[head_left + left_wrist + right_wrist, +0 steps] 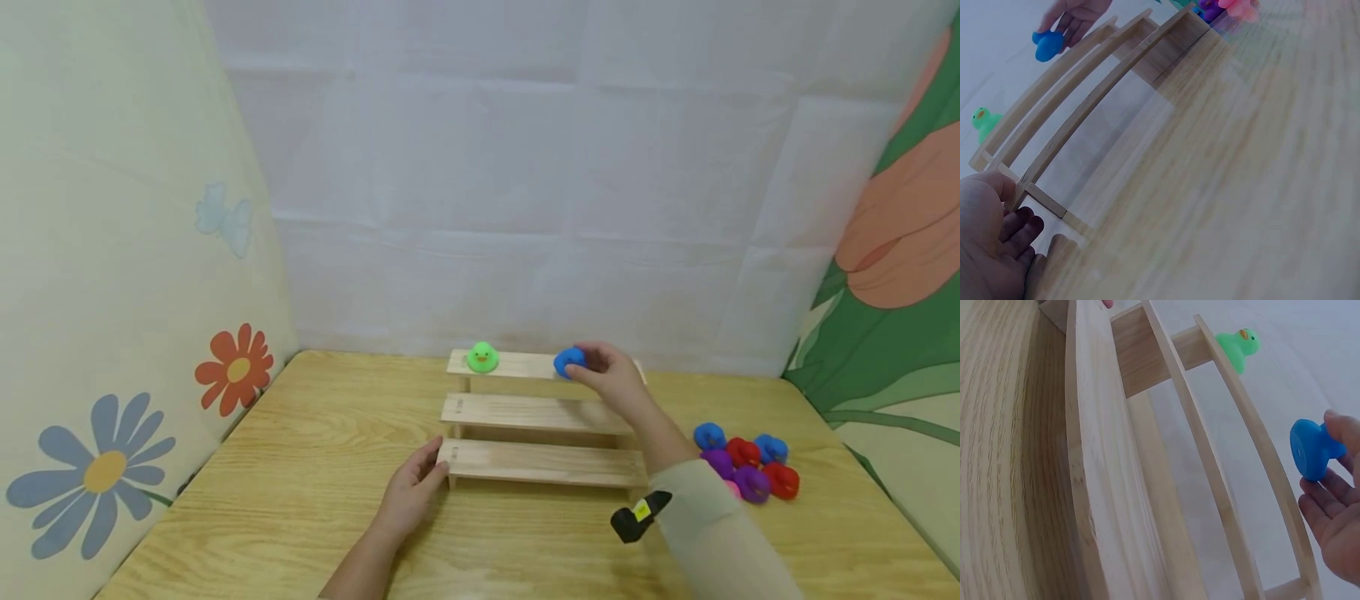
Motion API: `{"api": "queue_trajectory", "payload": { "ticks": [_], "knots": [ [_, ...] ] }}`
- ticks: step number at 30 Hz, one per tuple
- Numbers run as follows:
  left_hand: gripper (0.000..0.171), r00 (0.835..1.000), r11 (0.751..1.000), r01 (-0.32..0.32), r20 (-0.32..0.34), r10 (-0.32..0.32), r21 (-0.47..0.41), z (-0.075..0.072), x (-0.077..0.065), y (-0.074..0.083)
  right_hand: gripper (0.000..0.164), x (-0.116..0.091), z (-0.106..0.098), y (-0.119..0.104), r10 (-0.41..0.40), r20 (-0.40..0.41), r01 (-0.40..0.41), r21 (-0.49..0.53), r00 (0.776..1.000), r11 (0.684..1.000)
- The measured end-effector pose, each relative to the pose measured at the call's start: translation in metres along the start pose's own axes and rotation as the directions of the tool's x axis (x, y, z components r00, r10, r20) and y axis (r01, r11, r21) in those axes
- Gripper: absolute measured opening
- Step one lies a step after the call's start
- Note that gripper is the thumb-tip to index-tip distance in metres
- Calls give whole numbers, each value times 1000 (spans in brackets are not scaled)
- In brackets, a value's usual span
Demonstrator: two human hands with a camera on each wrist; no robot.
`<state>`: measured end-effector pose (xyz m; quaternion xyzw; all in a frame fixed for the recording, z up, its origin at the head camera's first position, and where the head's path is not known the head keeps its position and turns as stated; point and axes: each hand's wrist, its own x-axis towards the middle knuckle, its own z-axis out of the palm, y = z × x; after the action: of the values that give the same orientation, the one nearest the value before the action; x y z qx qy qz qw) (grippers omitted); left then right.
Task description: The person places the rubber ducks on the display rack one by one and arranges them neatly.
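In the head view my right hand (611, 379) pinches a blue rubber duck (568, 362) between thumb and fingers, over the right part of the top step. Both wrist views show the duck's round base apart from the board, as the right wrist view (1311, 453) makes plain. A green rubber duck (482, 357) sits upright near the left end of that step. My left hand (408, 490) grips the left end of the lowest step of a three-tier wooden stand (543, 461). From the left wrist view, its thumb lies against the board, other fingers curled below.
To the right of the stand, several blue, red, purple and pink ducks (752, 483) lie grouped on the wood-grain table (300, 467). A white cloth (510, 167) hangs behind, with flower-printed cloths at both sides. My right wrist wears a black strapped device (637, 518).
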<state>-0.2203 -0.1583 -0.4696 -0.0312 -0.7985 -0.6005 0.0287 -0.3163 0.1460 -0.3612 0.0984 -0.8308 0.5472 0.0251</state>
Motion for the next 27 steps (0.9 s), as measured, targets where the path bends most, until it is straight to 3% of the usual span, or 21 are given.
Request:
{"api": "queue_trajectory", "payload": {
  "ticks": [27],
  "knots": [
    [50,1000,1000,4,-12,-4,6,1,1,-3,48,21,29,-7,2,4,-1,-46,1000,999]
  ]
}}
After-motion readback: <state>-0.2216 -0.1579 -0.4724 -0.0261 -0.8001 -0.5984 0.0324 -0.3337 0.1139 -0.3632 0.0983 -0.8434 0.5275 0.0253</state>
